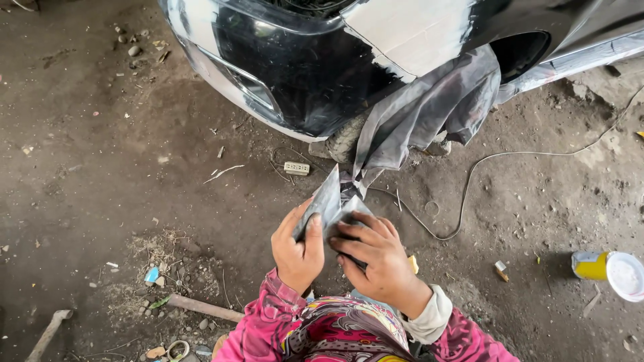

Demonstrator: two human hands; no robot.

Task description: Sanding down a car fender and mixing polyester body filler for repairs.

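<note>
A grey sandpaper sheet (329,204) is gripped by both the left hand (297,251) and the right hand (379,258), held low above the dirt floor (100,167), just below the black car bumper (302,74).

Both arms come up from the bottom edge in pink patterned sleeves, bent so that the hands meet in the middle of the view, just in front of the body. The left hand (297,249) shows its back to the camera, knuckles raised, thumb lying straight along its inner side and pointing away from the body; its fingers curl out of sight on the far side. The right hand (377,258) lies palm down, turned toward the left, fingers (354,236) spread and slightly bent, tips pressed down close beside the left thumb. A pale cuff shows at the right wrist.
</note>
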